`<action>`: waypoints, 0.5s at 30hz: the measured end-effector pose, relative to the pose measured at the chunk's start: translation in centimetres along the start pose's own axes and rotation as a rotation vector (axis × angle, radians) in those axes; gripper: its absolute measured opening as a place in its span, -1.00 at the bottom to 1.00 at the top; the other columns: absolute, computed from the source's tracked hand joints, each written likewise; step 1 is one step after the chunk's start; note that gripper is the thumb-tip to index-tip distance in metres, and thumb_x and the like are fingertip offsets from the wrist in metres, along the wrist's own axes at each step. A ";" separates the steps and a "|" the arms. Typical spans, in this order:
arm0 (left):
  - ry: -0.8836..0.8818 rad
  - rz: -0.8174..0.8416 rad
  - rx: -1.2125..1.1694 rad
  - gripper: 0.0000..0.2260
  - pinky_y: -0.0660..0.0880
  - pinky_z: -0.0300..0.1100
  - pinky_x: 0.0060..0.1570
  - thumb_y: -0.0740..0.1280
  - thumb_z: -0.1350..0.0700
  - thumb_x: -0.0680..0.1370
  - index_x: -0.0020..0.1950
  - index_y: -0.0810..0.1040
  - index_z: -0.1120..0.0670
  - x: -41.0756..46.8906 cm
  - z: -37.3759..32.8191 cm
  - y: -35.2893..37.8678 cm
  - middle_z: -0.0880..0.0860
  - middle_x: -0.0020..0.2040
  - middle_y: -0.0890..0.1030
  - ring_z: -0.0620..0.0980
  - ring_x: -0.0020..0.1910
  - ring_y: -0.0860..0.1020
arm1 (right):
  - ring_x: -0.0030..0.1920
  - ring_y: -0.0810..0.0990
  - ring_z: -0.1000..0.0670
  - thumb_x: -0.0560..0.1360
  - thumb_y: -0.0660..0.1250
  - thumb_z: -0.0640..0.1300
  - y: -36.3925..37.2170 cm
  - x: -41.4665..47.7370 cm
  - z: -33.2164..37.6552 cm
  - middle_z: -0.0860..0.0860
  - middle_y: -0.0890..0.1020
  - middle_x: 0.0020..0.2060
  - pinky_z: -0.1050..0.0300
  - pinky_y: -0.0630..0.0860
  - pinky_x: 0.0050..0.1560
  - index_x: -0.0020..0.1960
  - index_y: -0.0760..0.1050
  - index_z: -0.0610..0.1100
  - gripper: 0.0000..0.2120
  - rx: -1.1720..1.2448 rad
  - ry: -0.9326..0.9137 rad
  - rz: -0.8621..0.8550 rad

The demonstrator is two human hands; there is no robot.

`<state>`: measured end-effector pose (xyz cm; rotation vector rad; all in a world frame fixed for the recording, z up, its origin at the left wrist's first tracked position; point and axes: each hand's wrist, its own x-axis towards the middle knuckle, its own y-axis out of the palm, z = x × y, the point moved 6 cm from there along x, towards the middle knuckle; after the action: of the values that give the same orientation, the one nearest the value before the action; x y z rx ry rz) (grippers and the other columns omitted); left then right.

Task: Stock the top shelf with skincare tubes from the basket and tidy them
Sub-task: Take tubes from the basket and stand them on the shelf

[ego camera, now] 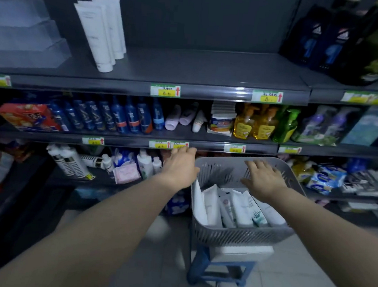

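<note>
A grey perforated basket stands on a blue stool and holds several white skincare tubes. My right hand hovers over the basket with straight fingers and holds nothing. Just left of the basket's rim, my left hand is stretched out empty, its fingertips near the second shelf's edge. On the dark top shelf, a few white tubes stand cap-down in a row at the left, leaning back.
Clear acrylic risers sit at the top shelf's far left, and dark boxed products at its right. Lower shelves are packed with bottles. The blue stool stands on a pale tiled floor.
</note>
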<state>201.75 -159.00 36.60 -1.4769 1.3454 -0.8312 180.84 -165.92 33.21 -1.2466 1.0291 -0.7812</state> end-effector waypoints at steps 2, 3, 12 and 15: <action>0.003 0.054 -0.012 -0.50 0.30 0.05 0.36 0.26 0.03 0.59 0.50 0.22 0.08 0.9 -1.1 2.0 0.08 0.46 0.29 0.13 0.44 0.22 | 0.50 0.12 -0.14 0.57 0.16 0.10 1.3 0.4 -1.6 -0.10 0.22 0.48 -0.14 0.14 0.45 0.52 0.06 -0.06 -0.40 0.001 0.009 0.044; 0.002 0.079 -0.013 -0.50 0.30 0.04 0.37 0.25 0.03 0.60 0.50 0.21 0.09 1.4 -1.6 3.0 0.09 0.46 0.29 0.13 0.43 0.22 | 0.51 0.10 -0.14 0.57 0.16 0.09 1.9 0.8 -2.4 -0.10 0.22 0.48 -0.15 0.12 0.46 0.52 0.05 -0.06 -0.40 0.007 0.012 0.066; -0.114 0.201 -0.021 -0.62 0.34 -0.03 0.33 0.25 0.07 0.56 0.35 0.37 0.16 6.5 -4.2 10.6 0.18 0.37 0.38 0.18 0.35 0.33 | 0.46 0.19 -0.16 0.60 0.13 -0.02 8.6 6.2 -5.8 -0.12 0.26 0.44 -0.11 0.21 0.40 0.48 0.12 -0.11 -0.50 0.044 -0.137 0.291; -0.191 0.261 -0.031 -0.57 0.31 -0.02 0.34 0.26 0.09 0.57 0.42 0.32 0.14 7.5 -4.1 12.8 0.16 0.40 0.38 0.19 0.38 0.31 | 0.45 0.19 -0.17 0.59 0.14 -0.06 11.2 8.2 -6.0 -0.11 0.24 0.45 -0.11 0.21 0.39 0.48 0.11 -0.09 -0.50 0.037 -0.205 0.367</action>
<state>194.83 -166.63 25.13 -1.3318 1.3737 -0.4919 177.55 -173.65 20.59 -1.0413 1.0305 -0.3802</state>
